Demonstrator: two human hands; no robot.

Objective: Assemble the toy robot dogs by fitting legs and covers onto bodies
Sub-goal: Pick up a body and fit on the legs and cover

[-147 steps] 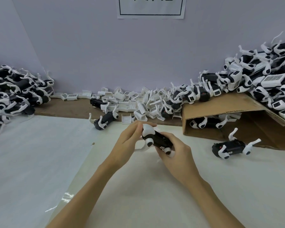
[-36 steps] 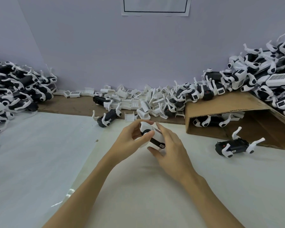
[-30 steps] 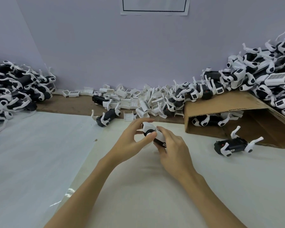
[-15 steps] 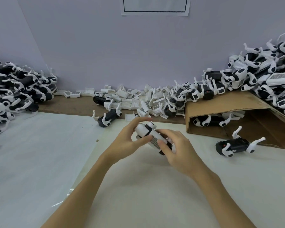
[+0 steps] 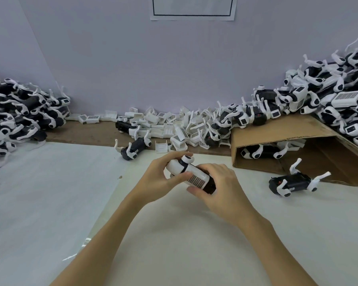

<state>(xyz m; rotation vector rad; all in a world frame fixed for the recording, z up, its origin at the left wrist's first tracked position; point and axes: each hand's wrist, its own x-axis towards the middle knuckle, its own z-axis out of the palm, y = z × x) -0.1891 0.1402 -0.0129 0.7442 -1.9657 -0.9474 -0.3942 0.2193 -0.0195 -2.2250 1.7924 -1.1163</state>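
Both hands are wrapped around one dog (image 5: 191,176) held just above the white sheet (image 5: 174,234). Left hand (image 5: 162,178) grips the white front end, right hand (image 5: 219,187) curls round the black rear. The cover (image 5: 195,178) looks seated, but I can't really tell.

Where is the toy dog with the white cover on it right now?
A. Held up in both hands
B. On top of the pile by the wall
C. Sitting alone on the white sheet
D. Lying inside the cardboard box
A: the left hand and the right hand both grip the toy dog above the table, its white cover facing up.
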